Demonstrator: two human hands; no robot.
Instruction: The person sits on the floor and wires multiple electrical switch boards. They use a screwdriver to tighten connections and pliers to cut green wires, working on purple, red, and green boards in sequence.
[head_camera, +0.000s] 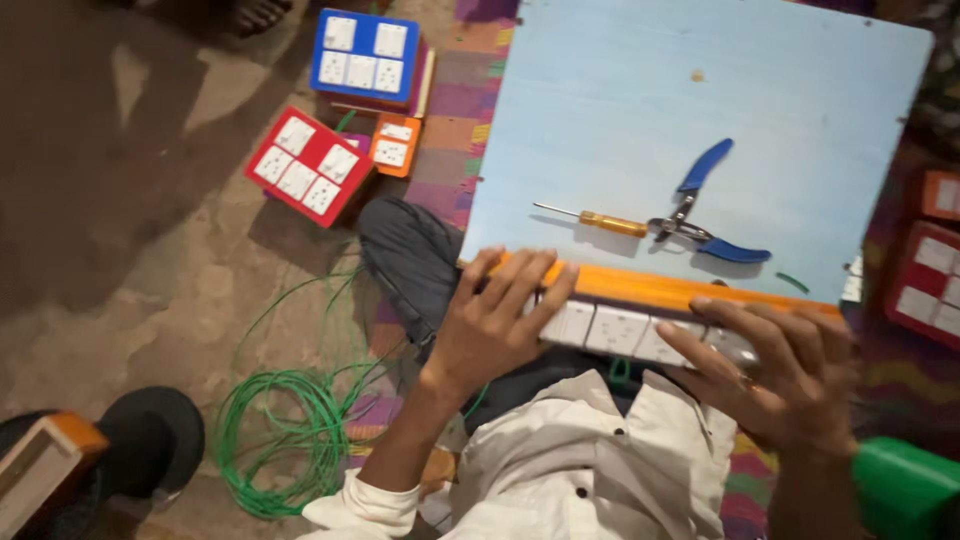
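Observation:
A long orange switchboard box with white switches and sockets on its face rests on edge against the near rim of a light blue board. My left hand grips the box's left end, fingers curled over its top. My right hand holds the right end, fingers spread across the white switches. On the board just beyond lie a yellow-handled screwdriver and blue-handled pliers, handles spread.
A coil of green wire lies on the dirt floor at left. Blue, red and small orange switchboard boxes sit at the far left. More red boxes stand at right. A green object is at lower right.

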